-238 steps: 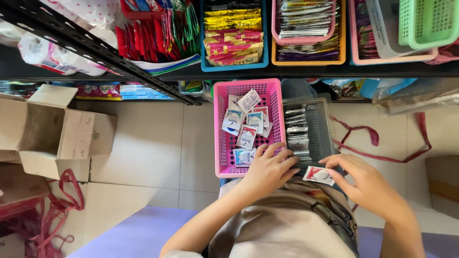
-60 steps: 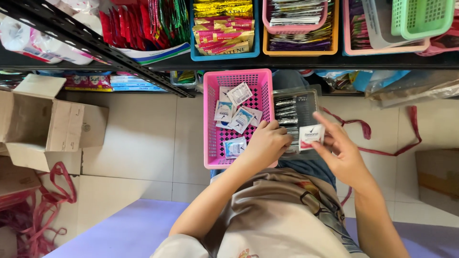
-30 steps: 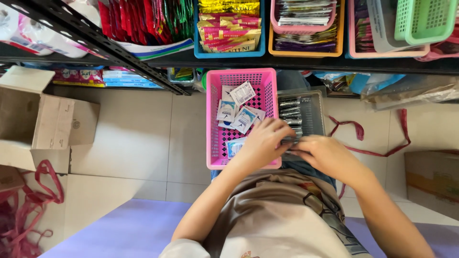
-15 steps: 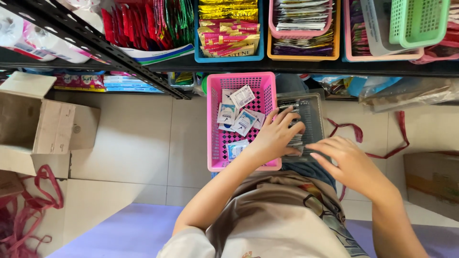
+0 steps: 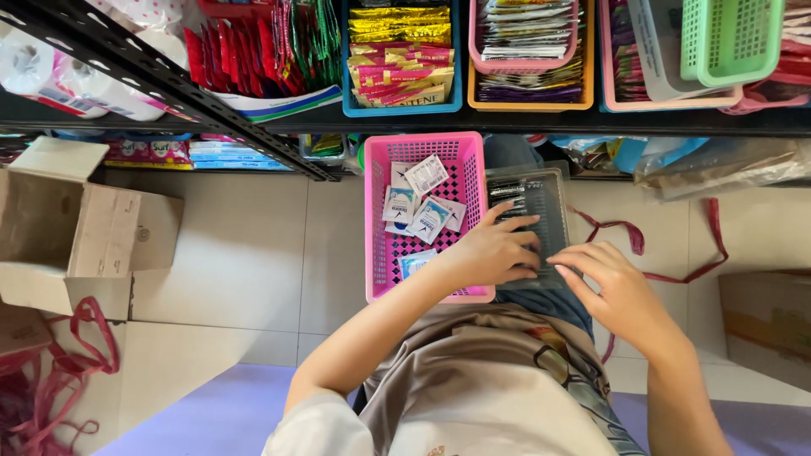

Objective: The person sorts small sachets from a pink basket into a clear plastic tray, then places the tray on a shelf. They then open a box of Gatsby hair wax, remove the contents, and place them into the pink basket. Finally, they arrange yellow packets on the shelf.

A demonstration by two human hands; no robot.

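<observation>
Sachets [image 5: 420, 205], about 7, already lie in the pink basket [image 5: 378, 221] at centre frame, while the left hand [image 5: 492, 252] and right hand [image 5: 614, 291], fingers loosely spread and empty, rest on the grey tray [image 5: 541, 190] of remaining packets.

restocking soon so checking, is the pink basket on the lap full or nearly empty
Nearly empty. The pink basket holds only a few small sachets lying loose, with much of its mesh bottom bare. The left hand rests over its right edge.
</observation>
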